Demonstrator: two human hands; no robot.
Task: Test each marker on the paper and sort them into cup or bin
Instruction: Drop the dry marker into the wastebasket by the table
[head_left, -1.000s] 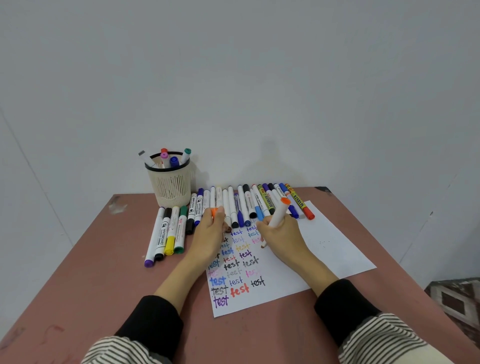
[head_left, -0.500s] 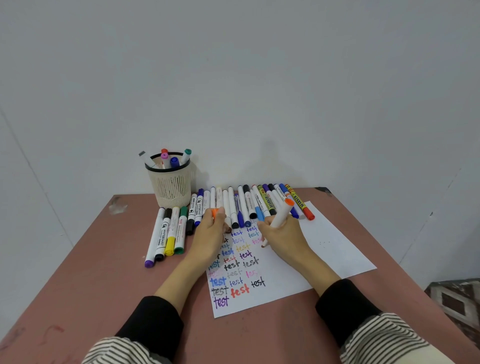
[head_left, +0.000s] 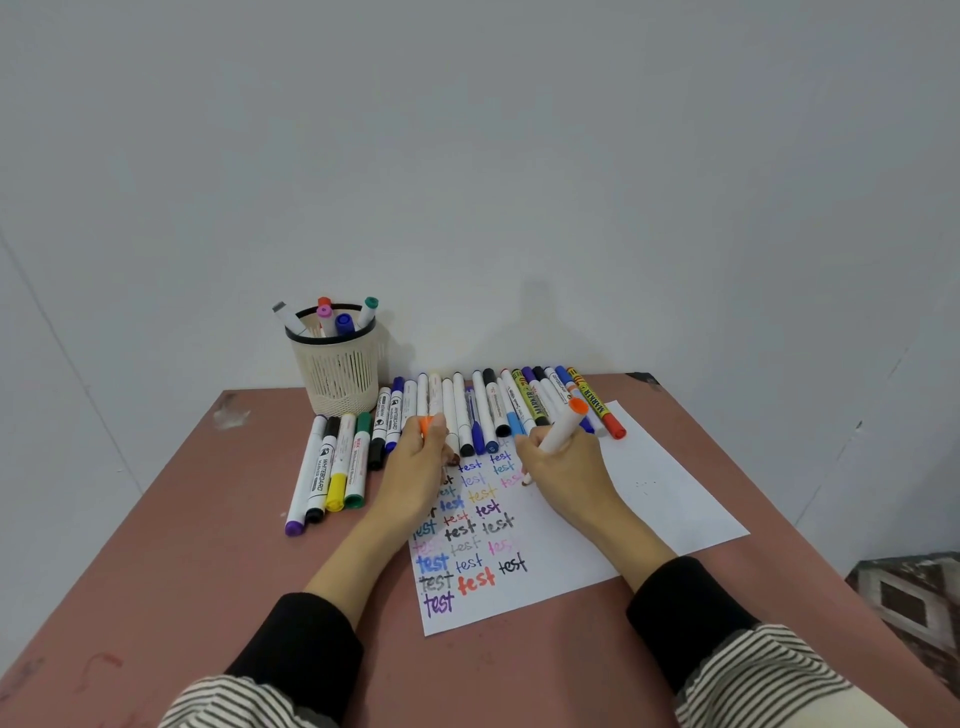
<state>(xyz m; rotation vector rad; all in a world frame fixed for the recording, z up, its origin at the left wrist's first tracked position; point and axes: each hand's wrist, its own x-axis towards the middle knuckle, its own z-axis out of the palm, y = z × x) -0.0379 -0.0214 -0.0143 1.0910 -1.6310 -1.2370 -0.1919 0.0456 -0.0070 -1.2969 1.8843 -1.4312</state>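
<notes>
Your right hand (head_left: 563, 462) pinches orange marker (head_left: 558, 434), tip on paper (head_left: 660, 499) mid-frame, long axis tilting up-right. Left hand (head_left: 418, 460) grips orange cap (head_left: 425, 423). Cup (head_left: 337, 364) upper left, nearer left hand. Bin unseen.

We see a counter (head_left: 171, 571) with a matt, reddish-brown surface, scuffed and chipped in pale patches near its far left corner. The paper (head_left: 665, 499) is plain matt white, inked with words, and the markers (head_left: 462, 410) have smooth, slightly glossy plastic barrels. The cup (head_left: 337, 374) is cream plastic lattice with a black rim, and the sleeves (head_left: 301, 654) are soft black cloth.
</notes>
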